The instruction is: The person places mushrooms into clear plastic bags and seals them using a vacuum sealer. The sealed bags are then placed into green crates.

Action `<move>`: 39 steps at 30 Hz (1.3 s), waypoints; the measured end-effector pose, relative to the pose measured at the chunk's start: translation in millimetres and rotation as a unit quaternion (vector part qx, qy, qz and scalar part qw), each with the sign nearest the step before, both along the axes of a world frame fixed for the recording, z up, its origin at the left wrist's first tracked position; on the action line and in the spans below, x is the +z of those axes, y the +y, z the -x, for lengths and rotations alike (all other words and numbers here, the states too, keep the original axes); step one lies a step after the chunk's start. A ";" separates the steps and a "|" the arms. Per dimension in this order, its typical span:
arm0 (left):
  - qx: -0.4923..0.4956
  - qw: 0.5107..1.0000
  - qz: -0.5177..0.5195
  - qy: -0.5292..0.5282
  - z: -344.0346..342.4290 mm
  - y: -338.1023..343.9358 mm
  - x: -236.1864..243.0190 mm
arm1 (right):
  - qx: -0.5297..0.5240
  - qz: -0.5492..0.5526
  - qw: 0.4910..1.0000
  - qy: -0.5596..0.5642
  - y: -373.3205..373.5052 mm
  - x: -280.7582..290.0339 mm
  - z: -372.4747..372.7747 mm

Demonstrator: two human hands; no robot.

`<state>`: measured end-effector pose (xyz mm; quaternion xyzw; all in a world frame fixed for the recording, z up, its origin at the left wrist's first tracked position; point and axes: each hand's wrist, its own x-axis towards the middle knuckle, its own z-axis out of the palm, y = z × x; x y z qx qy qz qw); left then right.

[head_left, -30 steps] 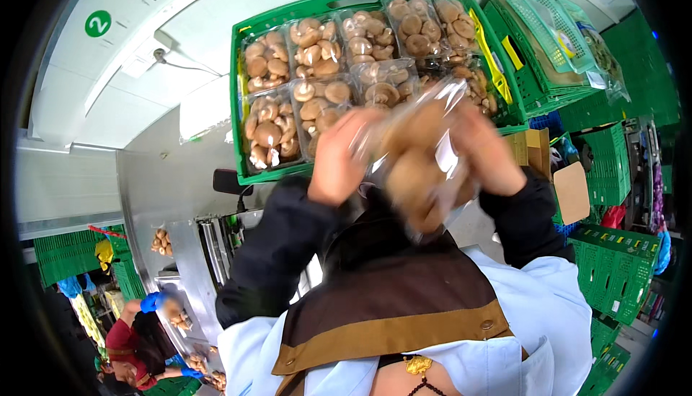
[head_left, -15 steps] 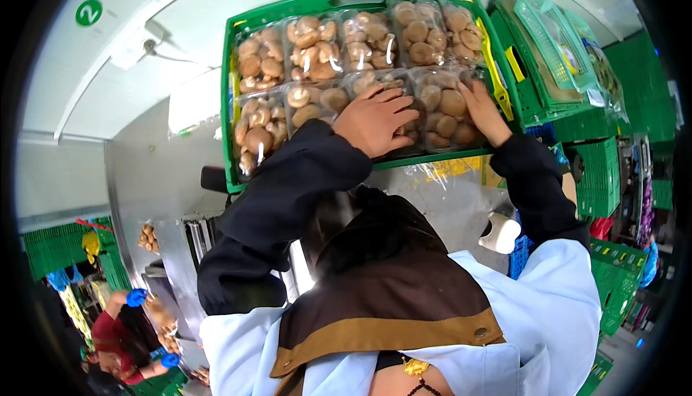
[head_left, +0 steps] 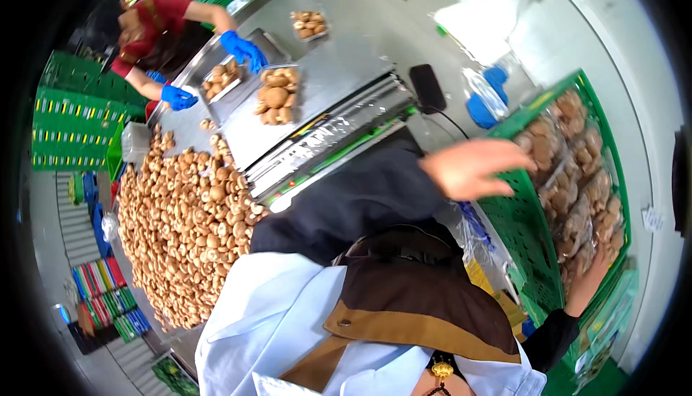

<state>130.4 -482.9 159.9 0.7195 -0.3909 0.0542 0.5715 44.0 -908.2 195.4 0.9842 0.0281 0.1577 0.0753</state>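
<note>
A green crate (head_left: 624, 201) on the right holds several film-wrapped packs of brown mushrooms (head_left: 569, 179), side by side in rows. My left hand (head_left: 476, 169), smeared by motion, hangs over the crate's left rim with its fingers apart and nothing in it. At the crate's near end, my right hand (head_left: 592, 275) lies on the packs, fingers stretched out along the film. Left of my left forearm stands a film-wrapping machine (head_left: 328, 136). One mushroom pack (head_left: 277, 97) sits on the metal surface beside it, and a smaller-looking mushroom pack (head_left: 310, 26) lies farther back.
A large heap of loose mushrooms (head_left: 187, 237) covers the table at left. Across it, a co-worker in blue gloves (head_left: 244, 51) handles a tray of mushrooms (head_left: 220, 80). A black flat device (head_left: 427, 87) and a blue object in clear plastic (head_left: 486, 97) are near the crate.
The view has swung left, so the crate now appears at the right and the mushroom heap has come into sight. My left hand has lifted off the packs; my right hand stays on them.
</note>
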 end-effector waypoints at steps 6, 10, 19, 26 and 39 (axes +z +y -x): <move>0.569 0.807 0.112 0.114 68.2 260.6 -60.1 | 0.314 -0.339 0.869 0.178 285.8 -12.7 -52.5; 0.733 0.668 0.056 0.119 100.8 338.8 -122.0 | 0.519 -0.330 0.750 0.244 441.2 -45.0 -102.9; 0.783 0.566 -0.247 0.077 39.2 294.2 -134.8 | 0.541 -0.385 0.695 0.277 667.7 -160.6 -204.4; 0.545 0.775 -0.320 0.011 63.0 304.8 -115.0 | 0.357 -0.498 0.689 0.387 567.6 -175.0 -170.2; 0.789 0.481 -0.222 0.312 229.9 277.0 -141.5 | 0.400 -0.223 0.856 0.240 458.9 -143.2 -194.6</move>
